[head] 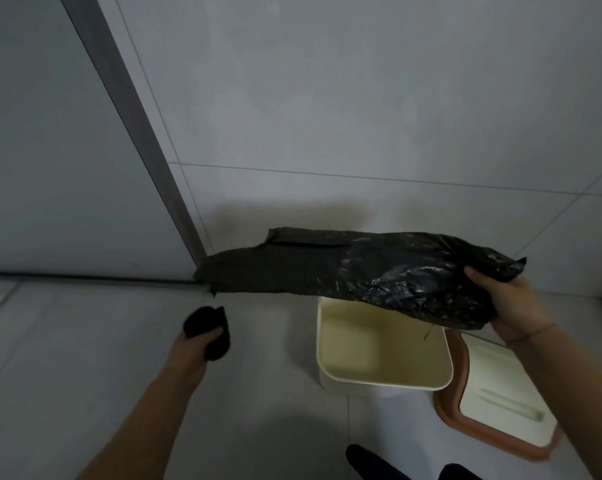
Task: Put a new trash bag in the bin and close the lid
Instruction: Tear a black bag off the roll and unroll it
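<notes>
Above open bin [382, 372], right hand [504, 299] grips trash bag [344, 268]; left hand [197, 344] fisted.

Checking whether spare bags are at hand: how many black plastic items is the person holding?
2: a long trash bag in the right hand over the bin, and a small wad in the left hand.

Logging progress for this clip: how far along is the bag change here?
Done: the lid is off, lying on the floor beside the cream bin, which looks empty and unlined. In hand: the right hand holds a black trash bag stretched above the bin, not yet opened out; the left hand grips a small black bundle. Left: open the bag, line the bin, refit the lid.
</notes>
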`<state>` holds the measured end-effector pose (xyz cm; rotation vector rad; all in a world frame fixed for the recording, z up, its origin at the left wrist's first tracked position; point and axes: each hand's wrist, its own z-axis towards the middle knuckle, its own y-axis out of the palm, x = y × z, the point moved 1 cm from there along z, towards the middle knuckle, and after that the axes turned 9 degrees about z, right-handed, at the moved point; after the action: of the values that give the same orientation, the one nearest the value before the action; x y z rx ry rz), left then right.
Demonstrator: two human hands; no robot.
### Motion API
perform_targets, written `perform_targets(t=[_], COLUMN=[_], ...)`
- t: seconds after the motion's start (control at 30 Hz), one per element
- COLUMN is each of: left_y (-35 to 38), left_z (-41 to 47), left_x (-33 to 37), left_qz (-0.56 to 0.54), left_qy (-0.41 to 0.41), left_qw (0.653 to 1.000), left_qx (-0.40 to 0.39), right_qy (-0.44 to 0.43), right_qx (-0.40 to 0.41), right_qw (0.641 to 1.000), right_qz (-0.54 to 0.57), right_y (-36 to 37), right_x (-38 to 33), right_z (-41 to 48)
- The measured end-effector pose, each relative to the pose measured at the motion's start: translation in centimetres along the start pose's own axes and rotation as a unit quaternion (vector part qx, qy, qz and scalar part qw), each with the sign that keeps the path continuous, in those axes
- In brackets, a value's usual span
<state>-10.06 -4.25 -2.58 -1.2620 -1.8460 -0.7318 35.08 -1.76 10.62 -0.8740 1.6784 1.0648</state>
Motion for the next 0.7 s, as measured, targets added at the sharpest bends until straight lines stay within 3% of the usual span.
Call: perform_targets(t=[0.1,0.17,0.27,0.53,0.7], left_y=[2.8,5.0,7.2,7.6,6.5], left_z=[1.1,2.1,4.3,3.9,3.6], left_x=[-2.5,-3.4,-5.8,-9.9,-9.6], left_qz=[0.194,0.327,0.442,0.436,0.457], left_qy=[-0.033,-0.005,0.006,0.058,-0.019], left_qw=[0.977,0.941,0.892,0.895,0.889], left_qx=[0.086,0.085,0.092,0.075,0.028], right_qy=[0.005,0.013,0.03,0.051,0.061], right_qx=[-0.004,-0.014,-0.037,-0.05,-0.06], right_qw=[1.0,1.0,0.999,0.997,0.996], right_qz=[0.013,0.009,-0.001,0.01,0.016], right_y=[0.5,0.8,0.8,1.0,1.8], right_x=[0.6,1.4,2.4,2.9,2.6], right_z=[-0.1,-0.2,-0.3,0.1,-0.4])
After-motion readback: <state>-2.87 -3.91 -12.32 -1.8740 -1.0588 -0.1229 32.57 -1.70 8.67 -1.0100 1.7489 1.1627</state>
